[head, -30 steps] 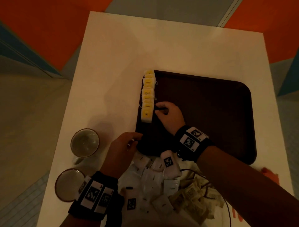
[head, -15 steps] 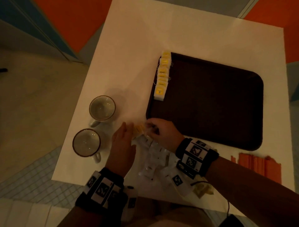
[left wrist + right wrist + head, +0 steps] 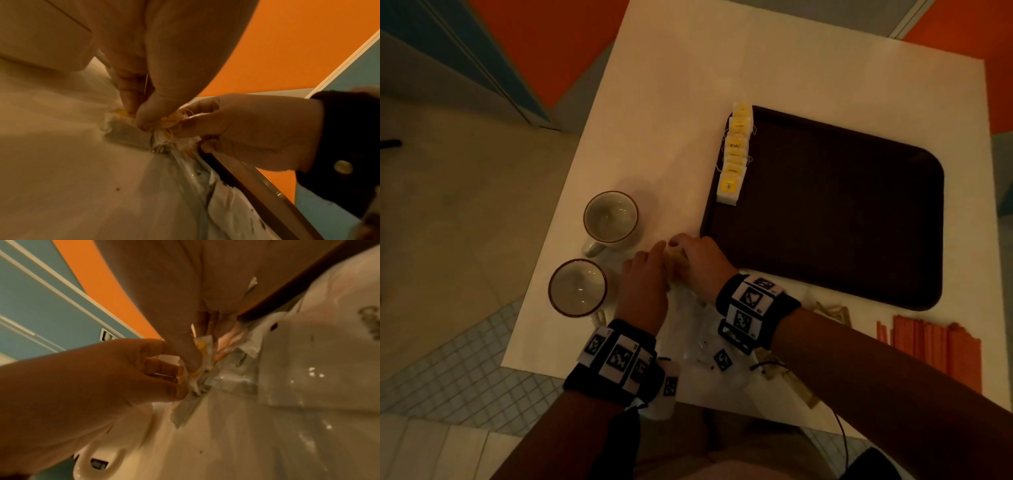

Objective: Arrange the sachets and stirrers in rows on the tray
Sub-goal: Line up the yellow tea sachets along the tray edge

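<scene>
Crinkled paper sachets (image 3: pixel 166 129) | pinched by left hand (image 3: pixel 643 274), right hand (image 3: pixel 698 260)

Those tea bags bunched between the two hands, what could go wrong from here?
Both hands, left and right, pinch a clump of tea bags whose strings look tangled, so pulling might tear a bag or drag several along. The two cups stand close beside the left hand, so a jerk could knock one. The row already on the tray leans against its left edge, so a bump could topple it.
</scene>
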Tool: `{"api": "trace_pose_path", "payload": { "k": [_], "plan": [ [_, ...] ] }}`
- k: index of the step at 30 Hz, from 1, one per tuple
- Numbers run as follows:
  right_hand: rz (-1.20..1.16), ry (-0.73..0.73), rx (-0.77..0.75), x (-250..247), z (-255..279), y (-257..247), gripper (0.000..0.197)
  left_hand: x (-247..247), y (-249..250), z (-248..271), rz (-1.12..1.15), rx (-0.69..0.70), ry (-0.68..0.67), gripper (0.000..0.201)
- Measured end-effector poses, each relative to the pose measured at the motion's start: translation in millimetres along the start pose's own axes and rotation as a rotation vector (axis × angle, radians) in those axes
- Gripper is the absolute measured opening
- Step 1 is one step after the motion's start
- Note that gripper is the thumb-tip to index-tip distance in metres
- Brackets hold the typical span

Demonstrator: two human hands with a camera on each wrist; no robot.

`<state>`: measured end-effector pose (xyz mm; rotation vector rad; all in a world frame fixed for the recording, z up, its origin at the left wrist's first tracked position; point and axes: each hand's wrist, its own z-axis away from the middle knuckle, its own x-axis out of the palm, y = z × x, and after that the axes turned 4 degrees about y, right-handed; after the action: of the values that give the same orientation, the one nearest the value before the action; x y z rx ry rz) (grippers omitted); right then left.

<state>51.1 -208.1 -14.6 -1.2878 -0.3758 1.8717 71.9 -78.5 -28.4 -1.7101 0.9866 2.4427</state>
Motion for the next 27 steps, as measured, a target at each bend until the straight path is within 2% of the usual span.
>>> {"api": "trace_pose_path", "payload": {
  "k": [5,8,13,18,21,27],
  "plan": [
    [-0.116,0.062,-0.048,-2,4,3,0.025,-2,1,-7,0.040,0.023,-0.033,0.026],
    [-0.234,0.081,-0.020,-9,4,7,0.020,-8,0,-7,0.146,-0.026,-0.044,0.009],
    [-0.293,0.156,0.005,-21,0,13,0.011,-20,-4,-3,0.255,-0.011,0.048,0.011],
    [-0.413,0.196,-0.023,-28,-3,12,0.019,-42,0,1,0.356,0.021,0.137,0.009],
    [-0.460,0.256,-0.061,-35,-1,7,0.017,-55,2,-4,0.394,-0.006,0.138,0.018],
    [-0.405,0.421,-0.121,-70,2,5,0.015,-69,19,-29,0.480,0.008,0.137,0.015]
  ]
}}
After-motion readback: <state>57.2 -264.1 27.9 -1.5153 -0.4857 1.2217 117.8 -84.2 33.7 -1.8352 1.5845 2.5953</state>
